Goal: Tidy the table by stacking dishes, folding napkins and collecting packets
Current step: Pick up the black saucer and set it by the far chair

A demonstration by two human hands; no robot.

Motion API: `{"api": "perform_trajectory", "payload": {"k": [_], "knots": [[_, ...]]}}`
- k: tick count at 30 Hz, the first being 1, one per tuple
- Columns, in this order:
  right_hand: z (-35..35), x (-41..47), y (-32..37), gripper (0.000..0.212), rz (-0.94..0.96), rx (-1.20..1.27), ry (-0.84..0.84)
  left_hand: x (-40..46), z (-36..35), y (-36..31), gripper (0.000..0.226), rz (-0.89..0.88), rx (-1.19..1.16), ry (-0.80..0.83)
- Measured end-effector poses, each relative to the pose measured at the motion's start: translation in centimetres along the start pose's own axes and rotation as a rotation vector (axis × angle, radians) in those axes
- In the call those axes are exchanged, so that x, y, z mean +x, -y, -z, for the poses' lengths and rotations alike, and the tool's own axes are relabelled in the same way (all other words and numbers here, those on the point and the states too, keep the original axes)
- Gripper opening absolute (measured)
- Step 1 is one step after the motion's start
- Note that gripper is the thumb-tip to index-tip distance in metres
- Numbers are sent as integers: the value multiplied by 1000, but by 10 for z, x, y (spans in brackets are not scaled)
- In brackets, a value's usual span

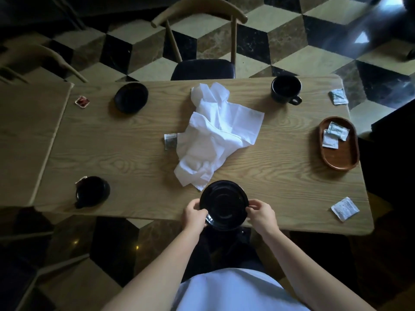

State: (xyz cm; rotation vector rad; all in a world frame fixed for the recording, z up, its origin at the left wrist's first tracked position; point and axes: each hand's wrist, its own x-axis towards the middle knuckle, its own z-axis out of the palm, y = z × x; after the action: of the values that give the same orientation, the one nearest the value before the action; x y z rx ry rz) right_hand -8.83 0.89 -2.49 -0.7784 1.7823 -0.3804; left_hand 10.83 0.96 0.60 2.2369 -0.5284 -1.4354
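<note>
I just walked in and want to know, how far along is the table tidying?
Early on. Done: two packets lie in the brown tray. In hand: left hand and right hand hold a black saucer over another at the near edge. Left: the crumpled white napkin is unfolded, the far saucer, two cups and several loose packets remain scattered.

Dim, soft, edges warped, floor glare
</note>
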Motion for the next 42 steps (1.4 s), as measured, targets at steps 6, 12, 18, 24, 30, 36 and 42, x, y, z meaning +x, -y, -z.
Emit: {"api": "perform_trajectory", "payload": {"k": [6, 12, 18, 24, 30, 36, 42], "knots": [[-62, -10, 17, 19, -32, -26, 83, 32, 59, 15, 29, 17, 10, -34], [-102, -13, 28, 21, -140, 111, 69, 61, 91, 11, 31, 12, 26, -8], [-108, -8, 41, 22, -211, 260, 45, 80, 103, -2, 54, 77, 44, 96], [-109, -3, 44, 16, -215, 136, -31, 91, 112, -4, 28, 110, 42, 161], [-113, -4, 45, 13, -196, 81, -66, 101, 115, -6, 25, 80, 104, 194], [-115, -3, 46, 9, -193, 26, -90, 106, 118, -7, 18, 59, 169, 217], [-103, -15, 84, 19, -16, -298, -290, 117, 132, -27, 15, -91, 311, 144]]}}
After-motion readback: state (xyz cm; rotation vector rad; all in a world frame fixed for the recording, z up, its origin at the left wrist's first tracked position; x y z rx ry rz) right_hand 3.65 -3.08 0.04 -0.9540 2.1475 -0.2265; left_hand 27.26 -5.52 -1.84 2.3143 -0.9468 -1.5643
